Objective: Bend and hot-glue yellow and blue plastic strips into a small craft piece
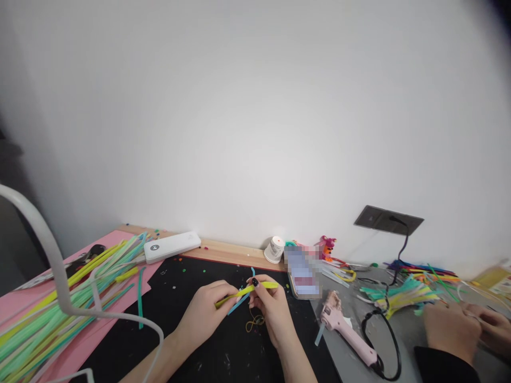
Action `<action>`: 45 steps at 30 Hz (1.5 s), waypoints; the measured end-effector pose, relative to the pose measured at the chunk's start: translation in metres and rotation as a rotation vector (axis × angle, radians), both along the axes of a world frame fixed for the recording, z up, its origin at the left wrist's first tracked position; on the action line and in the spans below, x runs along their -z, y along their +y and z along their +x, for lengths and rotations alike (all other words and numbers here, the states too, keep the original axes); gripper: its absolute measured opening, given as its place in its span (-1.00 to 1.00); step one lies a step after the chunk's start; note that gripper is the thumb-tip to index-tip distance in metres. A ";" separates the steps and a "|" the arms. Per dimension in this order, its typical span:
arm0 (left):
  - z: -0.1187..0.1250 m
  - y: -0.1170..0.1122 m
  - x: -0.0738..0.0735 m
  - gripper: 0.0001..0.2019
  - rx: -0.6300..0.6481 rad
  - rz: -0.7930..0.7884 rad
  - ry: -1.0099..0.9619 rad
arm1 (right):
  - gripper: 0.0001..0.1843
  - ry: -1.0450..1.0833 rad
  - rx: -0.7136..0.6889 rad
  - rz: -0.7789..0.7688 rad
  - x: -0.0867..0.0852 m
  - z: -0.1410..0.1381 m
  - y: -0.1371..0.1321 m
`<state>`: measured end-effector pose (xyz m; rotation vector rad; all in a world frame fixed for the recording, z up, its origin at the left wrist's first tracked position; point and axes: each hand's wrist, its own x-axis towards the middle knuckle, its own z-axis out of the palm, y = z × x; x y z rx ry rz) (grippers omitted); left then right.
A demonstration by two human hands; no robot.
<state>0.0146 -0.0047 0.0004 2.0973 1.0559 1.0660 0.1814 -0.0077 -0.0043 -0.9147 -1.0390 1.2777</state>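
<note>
My left hand is closed, pinching a yellow pipe cleaner between thumb and fingers. Closed on the other part of that yellow strip is my right hand, its thumb laid over it and the strip's end sticking out past the thumb. A light blue pipe cleaner crosses under the yellow one between the hands, and its tip shows above the right fingers. How the two strips join is hidden by the fingers. A thin gold-coloured loop lies on the black mat below the hands.
Left, many pipe cleaners lie on pink paper, near a white power bank and a white tube. Right are a paper cup, a phone, a pink glue gun with black cord, and another person's hands.
</note>
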 end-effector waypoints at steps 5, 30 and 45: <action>-0.001 0.000 0.001 -0.81 -0.025 0.001 0.021 | -0.90 0.072 0.049 -0.016 -0.001 0.002 0.000; -0.001 0.004 0.006 -0.84 -0.012 0.100 -0.003 | -0.91 -0.088 0.017 -0.024 0.004 -0.002 -0.002; 0.000 0.003 0.003 -0.80 0.036 0.057 -0.008 | -0.90 -0.169 0.079 0.082 -0.002 -0.004 -0.002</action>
